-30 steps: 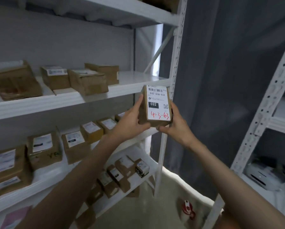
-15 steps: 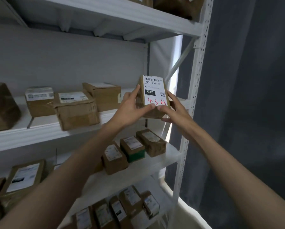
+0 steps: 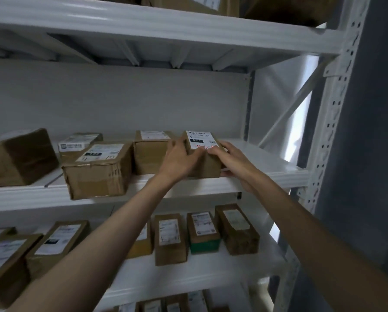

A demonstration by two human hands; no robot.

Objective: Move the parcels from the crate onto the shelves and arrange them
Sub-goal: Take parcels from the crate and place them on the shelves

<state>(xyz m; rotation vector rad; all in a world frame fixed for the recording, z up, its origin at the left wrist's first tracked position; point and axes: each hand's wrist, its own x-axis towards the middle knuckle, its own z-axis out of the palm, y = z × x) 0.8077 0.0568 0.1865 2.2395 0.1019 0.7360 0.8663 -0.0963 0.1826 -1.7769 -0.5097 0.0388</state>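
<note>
Item one — the parcel (image 3: 203, 159), brown card, white label on top with red handwriting and a black block. I have it sitting on the middle shelf (image 3: 267, 174), at the front edge, label up.

Left hand (image 3: 179, 159): fingers curled over the parcel's left top edge, thumb reaching onto the label near the red writing. Right hand (image 3: 231, 158): fingers curled over the top right corner, thumb under the near lower edge where the parcel meets the shelf lip. Both hands grip it; the fingertips of the two hands nearly meet on the label.

Just left of my left fingers — a taller brown box (image 3: 151, 154), touching or all but touching the parcel; I cannot tell which. Further left, a wide taped box (image 3: 98, 170) at the shelf edge, then a small labelled box (image 3: 78, 143) behind it, and a large dark carton (image 3: 19, 156) at the far left.

To the right of my right fingers the shelf surface is bare white up to the perforated upright (image 3: 330, 131).

Below my forearms, the lower shelf (image 3: 211, 269): a row of small labelled boxes, among them one with a green base (image 3: 203, 234).

Above the fingers, the upper shelf (image 3: 166, 25) carries more cartons, mostly cut off.
</note>
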